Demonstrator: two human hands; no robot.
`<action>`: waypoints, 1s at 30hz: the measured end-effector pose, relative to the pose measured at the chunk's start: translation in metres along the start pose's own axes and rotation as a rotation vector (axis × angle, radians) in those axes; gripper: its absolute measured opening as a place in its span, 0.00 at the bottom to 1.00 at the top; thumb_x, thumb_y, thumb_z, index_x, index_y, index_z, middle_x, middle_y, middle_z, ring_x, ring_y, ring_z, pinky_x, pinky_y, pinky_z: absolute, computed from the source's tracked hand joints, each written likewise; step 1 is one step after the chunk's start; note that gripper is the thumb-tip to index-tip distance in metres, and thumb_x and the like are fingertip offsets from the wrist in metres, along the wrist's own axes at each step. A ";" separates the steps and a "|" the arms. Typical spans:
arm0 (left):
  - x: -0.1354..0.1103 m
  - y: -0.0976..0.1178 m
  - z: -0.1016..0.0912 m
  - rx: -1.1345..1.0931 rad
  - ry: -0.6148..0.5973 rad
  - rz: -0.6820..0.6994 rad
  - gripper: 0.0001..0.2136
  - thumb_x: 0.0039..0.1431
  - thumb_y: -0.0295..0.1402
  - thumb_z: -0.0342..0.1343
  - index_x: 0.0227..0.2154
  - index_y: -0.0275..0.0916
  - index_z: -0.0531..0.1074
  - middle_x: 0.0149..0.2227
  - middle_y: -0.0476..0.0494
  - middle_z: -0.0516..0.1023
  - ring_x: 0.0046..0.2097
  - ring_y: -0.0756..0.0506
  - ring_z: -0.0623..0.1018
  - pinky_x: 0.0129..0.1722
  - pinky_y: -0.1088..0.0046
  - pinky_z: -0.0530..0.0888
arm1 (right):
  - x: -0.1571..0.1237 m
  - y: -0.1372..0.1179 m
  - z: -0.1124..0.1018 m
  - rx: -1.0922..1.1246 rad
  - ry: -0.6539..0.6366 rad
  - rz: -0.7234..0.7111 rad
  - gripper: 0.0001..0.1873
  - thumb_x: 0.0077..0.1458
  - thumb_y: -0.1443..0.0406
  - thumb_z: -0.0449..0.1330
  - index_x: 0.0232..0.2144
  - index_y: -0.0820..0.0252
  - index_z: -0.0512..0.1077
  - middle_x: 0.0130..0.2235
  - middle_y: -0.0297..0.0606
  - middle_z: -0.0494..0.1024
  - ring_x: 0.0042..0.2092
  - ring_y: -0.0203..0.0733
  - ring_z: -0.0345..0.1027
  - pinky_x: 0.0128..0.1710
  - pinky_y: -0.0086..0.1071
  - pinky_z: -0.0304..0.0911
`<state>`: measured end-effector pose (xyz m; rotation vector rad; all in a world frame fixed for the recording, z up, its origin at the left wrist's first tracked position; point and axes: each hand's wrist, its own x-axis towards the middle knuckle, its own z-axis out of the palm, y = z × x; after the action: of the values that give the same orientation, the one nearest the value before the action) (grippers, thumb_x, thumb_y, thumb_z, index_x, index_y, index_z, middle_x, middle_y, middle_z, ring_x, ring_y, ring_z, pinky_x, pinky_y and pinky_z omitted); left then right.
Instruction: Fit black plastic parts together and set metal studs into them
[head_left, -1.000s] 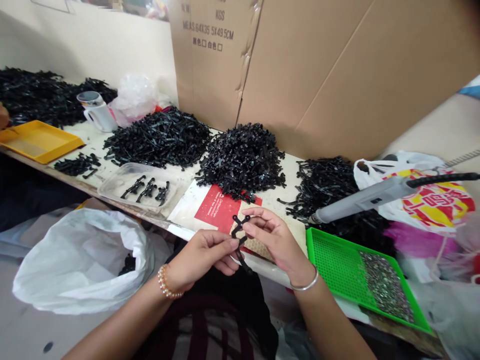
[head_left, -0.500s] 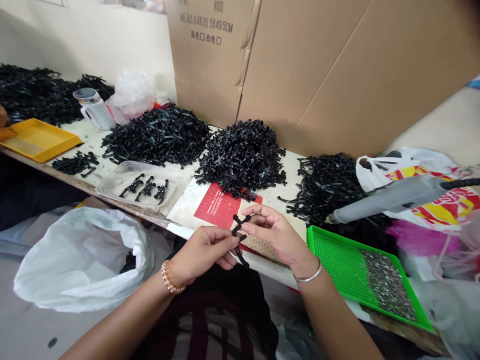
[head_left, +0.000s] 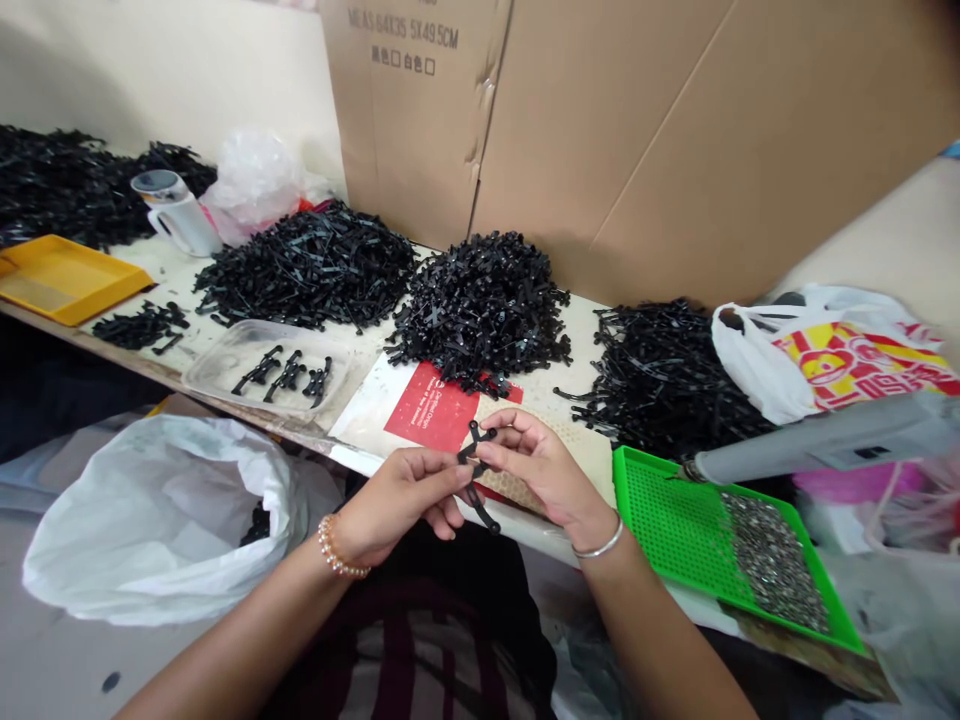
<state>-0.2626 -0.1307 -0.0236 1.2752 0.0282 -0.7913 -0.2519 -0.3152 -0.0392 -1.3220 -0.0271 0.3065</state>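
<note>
Both my hands meet at the table's near edge and pinch a small black plastic piece (head_left: 475,478) made of crossed strips. My left hand (head_left: 401,500), with a bead bracelet on the wrist, grips its left side and lower strip. My right hand (head_left: 534,465), with a silver bangle, pinches the upper part. Behind them lie three big heaps of the same black strips (head_left: 480,310), (head_left: 311,270), (head_left: 660,375).
A green perforated tray (head_left: 660,510) with small metal bits sits at right, and a grey power tool (head_left: 817,445) hangs over it. A clear tub (head_left: 225,360) holds several black pieces. A white bag (head_left: 150,510) gapes at lower left. Yellow tray (head_left: 64,275), mug (head_left: 176,210), cardboard boxes (head_left: 637,140) behind.
The hands have kept hold of the black piece and shifted slightly left with the view. The grey tool has swung lower and to the right.
</note>
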 end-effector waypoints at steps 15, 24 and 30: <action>0.013 -0.022 -0.005 -0.516 0.239 -0.012 0.12 0.39 0.30 0.71 0.26 0.33 0.76 0.29 0.47 0.79 0.31 0.52 0.77 0.36 0.79 0.75 | -0.019 0.030 0.028 -0.132 0.160 -0.194 0.13 0.47 0.61 0.68 0.35 0.57 0.73 0.36 0.35 0.73 0.35 0.36 0.68 0.35 0.28 0.67; 0.012 -0.026 0.002 -0.595 0.150 -0.017 0.09 0.41 0.31 0.70 0.24 0.36 0.75 0.28 0.50 0.77 0.34 0.52 0.76 0.42 0.75 0.73 | -0.028 0.040 0.027 -0.201 0.297 -0.276 0.09 0.51 0.60 0.65 0.36 0.56 0.75 0.36 0.37 0.75 0.37 0.39 0.69 0.38 0.33 0.68; 0.012 -0.018 0.012 -0.421 0.228 0.071 0.12 0.38 0.33 0.71 0.20 0.35 0.72 0.24 0.52 0.76 0.30 0.53 0.74 0.37 0.80 0.71 | -0.036 0.043 0.029 -0.345 0.315 -0.330 0.09 0.54 0.61 0.63 0.39 0.53 0.74 0.39 0.38 0.72 0.40 0.41 0.68 0.39 0.34 0.68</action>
<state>-0.2682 -0.1483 -0.0397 0.9529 0.3155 -0.5394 -0.3009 -0.2873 -0.0670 -1.6672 -0.0335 -0.1976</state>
